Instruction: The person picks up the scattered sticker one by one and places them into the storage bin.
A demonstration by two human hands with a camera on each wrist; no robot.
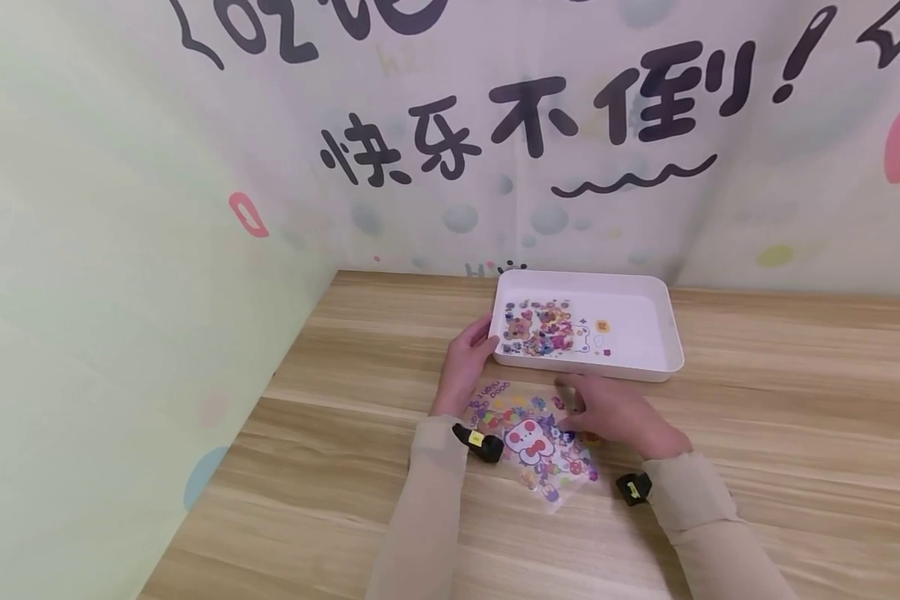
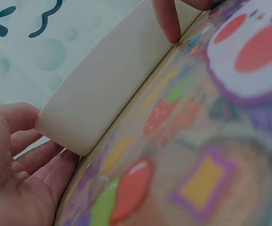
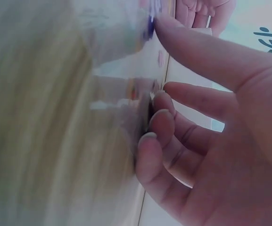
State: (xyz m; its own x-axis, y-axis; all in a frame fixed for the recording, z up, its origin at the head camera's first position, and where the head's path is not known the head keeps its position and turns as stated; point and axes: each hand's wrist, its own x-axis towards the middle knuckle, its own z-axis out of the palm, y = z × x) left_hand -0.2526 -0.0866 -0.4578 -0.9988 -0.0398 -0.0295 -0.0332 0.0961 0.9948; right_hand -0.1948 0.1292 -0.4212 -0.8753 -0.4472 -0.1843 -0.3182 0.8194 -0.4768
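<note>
A white tray stands on the table against the wall, with a sticker sheet of small bear pictures inside at its left. My left hand holds the tray's near left corner, thumb at the front and fingers along the side. In front of the tray a clear sticker sheet with a white-and-red character lies on the table. My right hand is over that sheet's right part, between it and the tray's front wall. In the right wrist view the thumb and bent fingertips touch at the sheet; no firm grip shows.
The wood-grain table extends to both sides. A printed cloth with large black characters hangs behind the tray, and a pale cloth wall runs along the left. Black wrist cameras sit on both sleeves.
</note>
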